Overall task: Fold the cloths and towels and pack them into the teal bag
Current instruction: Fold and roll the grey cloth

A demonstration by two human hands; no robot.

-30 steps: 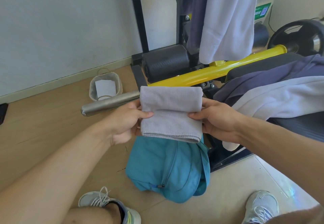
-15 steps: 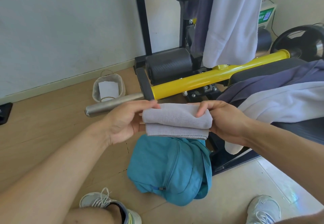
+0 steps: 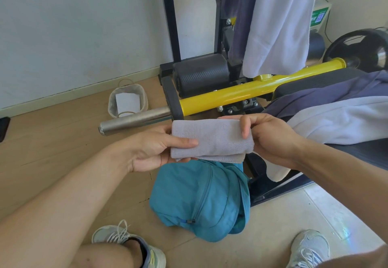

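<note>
Head view: folded grey cloth (image 3: 212, 139) held in the air between both hands, directly above the teal bag (image 3: 199, 200), which lies on the floor with its zip visible. Left hand (image 3: 153, 150) grips the cloth's left end, thumb on top, fingers (image 3: 182, 159) curled beneath. Right hand (image 3: 270, 139) pinches the right end, fingers wrapped over the fold. White towel (image 3: 336, 118) and dark cloth (image 3: 327, 95) lie draped over the black bench pad to the right, beside the yellow bar (image 3: 231, 97)
</note>
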